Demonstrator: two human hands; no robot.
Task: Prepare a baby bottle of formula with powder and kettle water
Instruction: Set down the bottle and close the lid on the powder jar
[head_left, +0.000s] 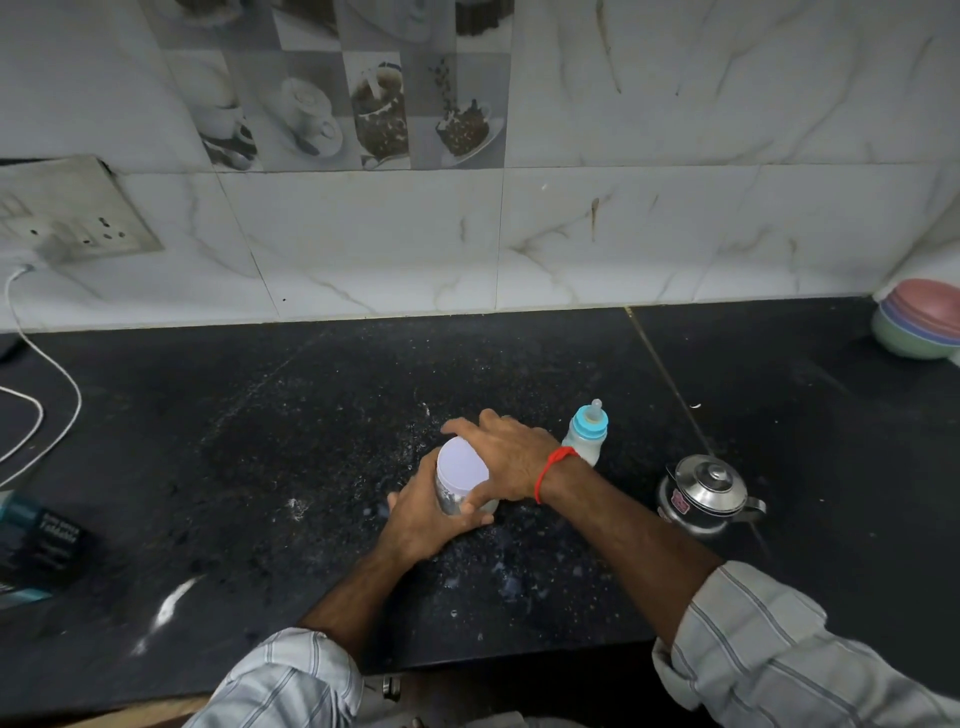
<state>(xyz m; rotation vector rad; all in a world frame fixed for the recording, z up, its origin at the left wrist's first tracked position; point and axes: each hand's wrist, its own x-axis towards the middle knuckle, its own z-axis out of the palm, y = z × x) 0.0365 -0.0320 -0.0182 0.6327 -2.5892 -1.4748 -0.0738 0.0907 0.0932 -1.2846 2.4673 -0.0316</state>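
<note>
Baby bottle (586, 434) stands on the dark counter (260, 441), just behind the right wrist, with its blue cap and teat on and white milk inside. It looks mixed already.

From the head camera — the only view — both hands are on the powder jar (457, 486) in the middle of the counter. The left hand (426, 519) wraps round the jar's clear side and holds it. The right hand (501, 457) lies over the white lid (462, 467), fingers curled on its rim. I think the lid is being screwed back on.

To do this well, hold the jar still and flat, and turn only the lid until it stops — not crooked.

The small steel kettle (704, 493) sits near the right arm, so that elbow should stay in. White powder specks dot the counter.
</note>
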